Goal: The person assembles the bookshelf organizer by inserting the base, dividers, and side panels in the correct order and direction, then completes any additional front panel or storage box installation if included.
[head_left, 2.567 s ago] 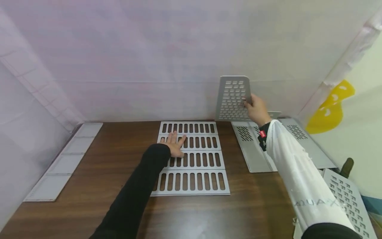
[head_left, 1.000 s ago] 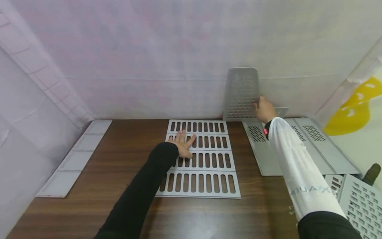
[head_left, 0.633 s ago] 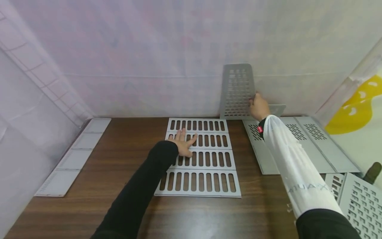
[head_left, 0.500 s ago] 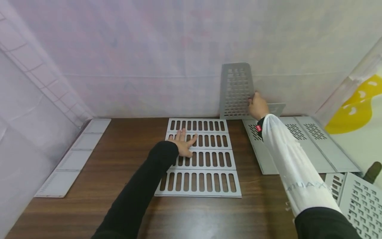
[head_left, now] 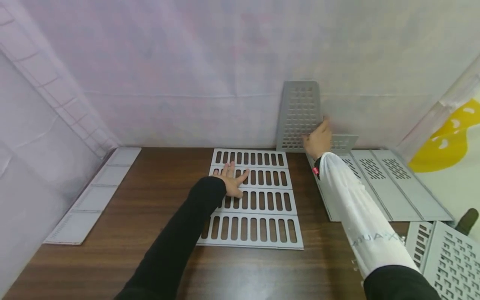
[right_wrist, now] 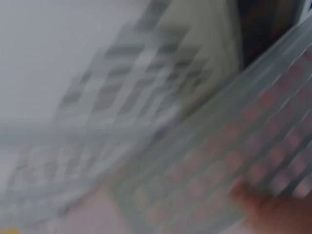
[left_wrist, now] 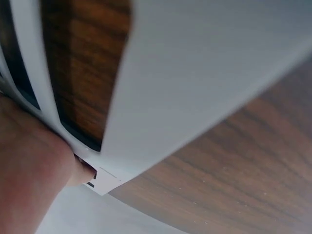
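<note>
Four slotted grey panels (head_left: 258, 242) lie in a column at mid-table in the head view. My left hand (head_left: 231, 183) rests on the middle ones with its fingers spread, and the left wrist view catches part of this hand (left_wrist: 29, 165) beside a slotted panel (left_wrist: 161, 87). A tall perforated grey panel (head_left: 300, 93) stands against the back sheet. At its lower right my right hand (head_left: 318, 139) touches it, thumb and fingers spread apart. The right wrist view is blurred, with a thumb (right_wrist: 268, 207) over the perforated panel (right_wrist: 195, 180).
Plain grey panels (head_left: 90, 200) line the table's left side. Several vented panels (head_left: 403, 193) lie at the right, a small panel (head_left: 346, 141) stands behind them, and other perforated panels (head_left: 455, 258) lie in front. A pale sheet (head_left: 180, 62) hangs behind the table.
Within the last half second my right hand has shifted down and left on the standing panel, its thumb and fingers spreading wider. The panel has straightened slightly. My left hand keeps its place.
</note>
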A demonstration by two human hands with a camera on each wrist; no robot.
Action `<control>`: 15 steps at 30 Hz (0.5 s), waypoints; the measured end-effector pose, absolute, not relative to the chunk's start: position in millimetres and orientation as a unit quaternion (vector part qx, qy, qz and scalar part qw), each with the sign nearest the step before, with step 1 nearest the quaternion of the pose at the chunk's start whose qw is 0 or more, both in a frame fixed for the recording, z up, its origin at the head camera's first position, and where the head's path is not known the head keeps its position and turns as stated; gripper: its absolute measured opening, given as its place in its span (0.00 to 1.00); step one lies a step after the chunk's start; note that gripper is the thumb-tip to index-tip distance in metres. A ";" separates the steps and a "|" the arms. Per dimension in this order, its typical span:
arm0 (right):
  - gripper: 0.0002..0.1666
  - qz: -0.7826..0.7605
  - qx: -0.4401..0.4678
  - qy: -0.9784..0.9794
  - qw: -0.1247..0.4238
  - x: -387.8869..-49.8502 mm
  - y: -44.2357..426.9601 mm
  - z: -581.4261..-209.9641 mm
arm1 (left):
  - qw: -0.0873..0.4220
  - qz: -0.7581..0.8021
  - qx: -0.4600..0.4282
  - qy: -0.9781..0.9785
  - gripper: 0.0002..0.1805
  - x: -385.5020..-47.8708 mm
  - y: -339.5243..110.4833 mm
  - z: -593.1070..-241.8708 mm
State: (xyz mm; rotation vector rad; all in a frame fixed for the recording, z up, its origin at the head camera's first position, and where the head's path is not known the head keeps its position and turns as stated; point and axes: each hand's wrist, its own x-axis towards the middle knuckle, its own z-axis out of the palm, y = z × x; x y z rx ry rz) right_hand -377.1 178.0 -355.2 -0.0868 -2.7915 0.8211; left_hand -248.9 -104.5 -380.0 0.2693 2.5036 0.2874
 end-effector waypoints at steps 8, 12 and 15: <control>0.86 0.235 -0.076 -0.966 0.075 -373.4 150.1 -373.7 | 0.292 0.114 0.103 0.944 0.43 -251.0 -100.2 -380.6; 0.90 0.214 -0.074 -0.970 0.088 -371.0 154.9 -381.8 | 0.290 0.105 0.103 0.946 0.44 -251.5 -96.7 -383.5; 0.92 0.207 -0.072 -0.973 0.080 -368.7 158.3 -386.9 | 0.290 0.107 0.102 0.946 0.44 -251.1 -93.8 -385.4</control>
